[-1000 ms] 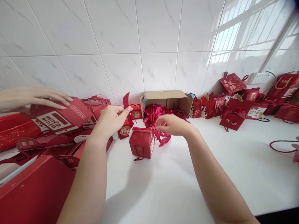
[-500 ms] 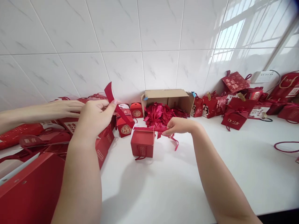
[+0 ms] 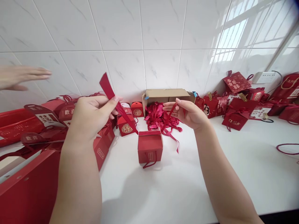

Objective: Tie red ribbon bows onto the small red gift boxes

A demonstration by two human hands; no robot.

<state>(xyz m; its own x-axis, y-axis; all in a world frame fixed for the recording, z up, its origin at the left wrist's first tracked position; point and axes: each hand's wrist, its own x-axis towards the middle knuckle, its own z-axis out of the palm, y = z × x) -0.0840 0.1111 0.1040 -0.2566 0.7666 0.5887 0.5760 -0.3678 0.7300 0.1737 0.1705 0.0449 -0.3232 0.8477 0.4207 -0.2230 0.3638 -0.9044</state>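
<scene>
A small red gift box (image 3: 150, 147) stands on the white counter (image 3: 177, 183), a thin cord looped at its front. A red ribbon (image 3: 111, 95) runs up from the box top to both sides. My left hand (image 3: 92, 113) pinches the left end, which sticks up past the fingers. My right hand (image 3: 188, 112) is closed on the right strand, and the ribbon's loose tail hangs down by the box. Both hands are raised above and behind the box.
An open cardboard box (image 3: 167, 96) of red ribbons stands at the wall. Red gift boxes and bags (image 3: 233, 102) crowd the right. Flat red boxes (image 3: 35, 130) pile up on the left, where another person's hand (image 3: 21, 77) hovers.
Both my hands have risen and drawn the ribbon up and apart. The small box has shifted a little toward me. The other person's hand has lifted off the pile on the left.
</scene>
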